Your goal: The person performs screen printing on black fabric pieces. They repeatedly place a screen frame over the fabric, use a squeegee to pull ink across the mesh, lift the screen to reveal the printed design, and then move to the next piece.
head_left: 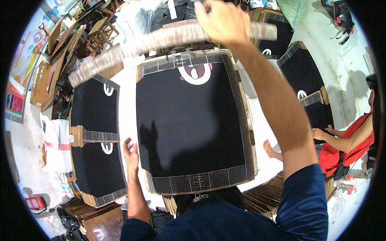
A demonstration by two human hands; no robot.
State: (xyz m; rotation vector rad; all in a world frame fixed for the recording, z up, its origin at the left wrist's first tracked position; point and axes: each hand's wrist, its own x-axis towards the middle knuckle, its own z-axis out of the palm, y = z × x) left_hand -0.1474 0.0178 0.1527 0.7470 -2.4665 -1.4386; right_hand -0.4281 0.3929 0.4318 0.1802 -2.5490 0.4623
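Observation:
A large black printed sheet with brown edges and a white-and-red round mark near its far edge (189, 120) lies on top of a stack in front of me. My left hand (130, 154) rests at the sheet's near-left edge, fingers spread on it. My right hand (221, 20) is raised over the far edge, closed around a long clear plastic strip (132, 46) that stretches from far left to right, blurred by motion.
More stacks of black sheets sit at the left (96, 140) and at the far right (305, 76). A person in red (345, 144) sits on the floor at right. Flat brown stacks (265, 193) lie near my right side. Cardboard and bags clutter the far left.

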